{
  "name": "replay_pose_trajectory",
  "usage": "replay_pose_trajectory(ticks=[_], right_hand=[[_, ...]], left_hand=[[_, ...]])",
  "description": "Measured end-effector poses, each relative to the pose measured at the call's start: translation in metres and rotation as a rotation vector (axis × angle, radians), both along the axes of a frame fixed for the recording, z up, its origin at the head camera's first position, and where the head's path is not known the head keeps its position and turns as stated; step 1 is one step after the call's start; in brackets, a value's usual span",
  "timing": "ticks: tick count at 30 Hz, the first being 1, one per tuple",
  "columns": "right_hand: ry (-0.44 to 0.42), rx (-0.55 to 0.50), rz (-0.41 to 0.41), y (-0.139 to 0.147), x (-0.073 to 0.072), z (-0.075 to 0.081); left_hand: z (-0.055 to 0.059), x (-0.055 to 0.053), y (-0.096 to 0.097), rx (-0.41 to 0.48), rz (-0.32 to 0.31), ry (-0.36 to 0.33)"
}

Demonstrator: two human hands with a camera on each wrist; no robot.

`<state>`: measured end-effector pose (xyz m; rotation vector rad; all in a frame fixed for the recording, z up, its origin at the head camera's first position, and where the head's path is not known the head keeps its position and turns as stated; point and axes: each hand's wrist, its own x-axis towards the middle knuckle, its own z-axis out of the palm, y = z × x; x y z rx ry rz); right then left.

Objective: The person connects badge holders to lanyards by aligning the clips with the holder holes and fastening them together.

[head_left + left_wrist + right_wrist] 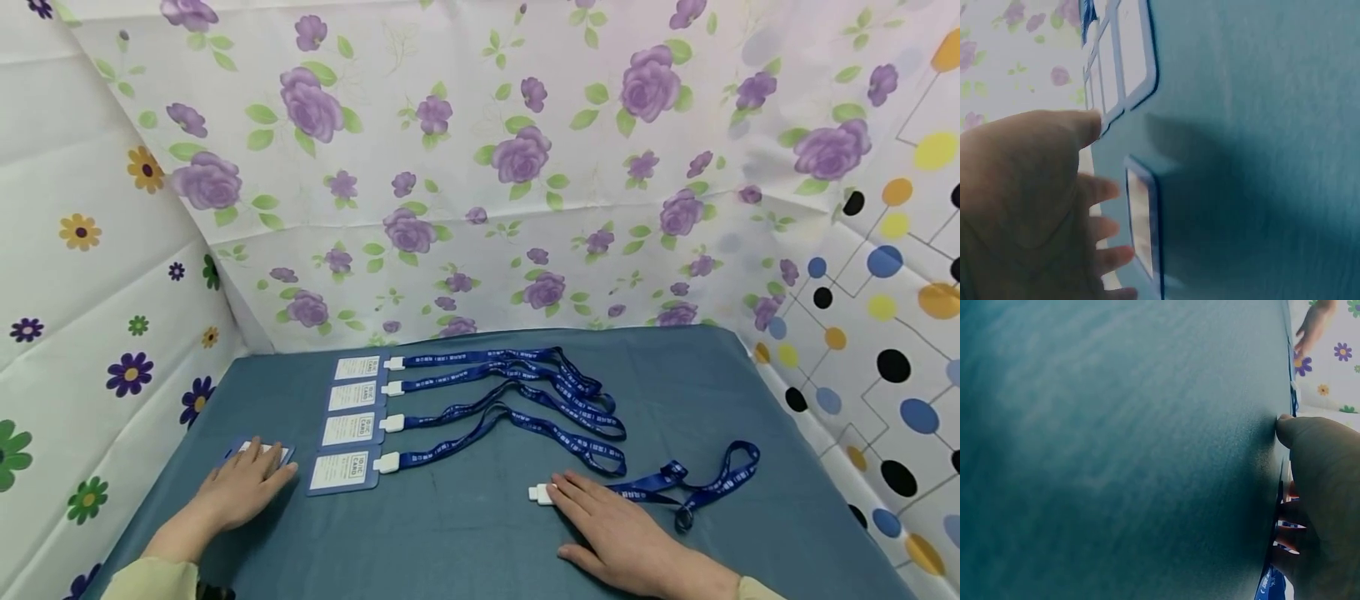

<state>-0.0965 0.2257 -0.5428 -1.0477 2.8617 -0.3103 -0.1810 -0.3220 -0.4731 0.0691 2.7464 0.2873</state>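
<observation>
My left hand [238,485] hovers low at the left of the table, its fingers extended over a blue-edged ID card holder [1142,219]. In the head view the fingers hide most of that holder; the left wrist view shows the fingertips close beside its face. Toward the right, my right hand [617,527] lies palm down with straight fingers over the strap of a loose blue lanyard [723,482]. The lanyard's white plastic clip [540,494] sticks out past the fingertips, and its looped end trails off to the right.
Several blue ID card holders [341,471] stand in a column left of centre, each clipped to a blue lanyard [450,450] stretched rightward. A dark teal cloth [450,550] covers the table. Flower-patterned sheets [480,208] hang behind, with patterned ones at both sides.
</observation>
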Motion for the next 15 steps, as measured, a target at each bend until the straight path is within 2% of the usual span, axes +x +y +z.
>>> replay_pose_trajectory(ticks=[4,8,11,15], right_hand=[[0.0,-0.002,-0.001,0.0,0.0,0.0],[-0.013,0.002,-0.009,0.0,0.001,0.0],[-0.027,0.003,-0.011,0.0,0.001,0.0],[-0.02,0.004,-0.011,0.0,0.0,-0.001]], left_hand=[[-0.001,-0.007,0.012,-0.043,0.094,0.037],[-0.003,-0.014,0.026,-0.095,0.194,0.032],[-0.007,-0.016,0.033,-0.124,0.227,0.013],[-0.011,-0.018,0.035,-0.128,0.222,0.005]])
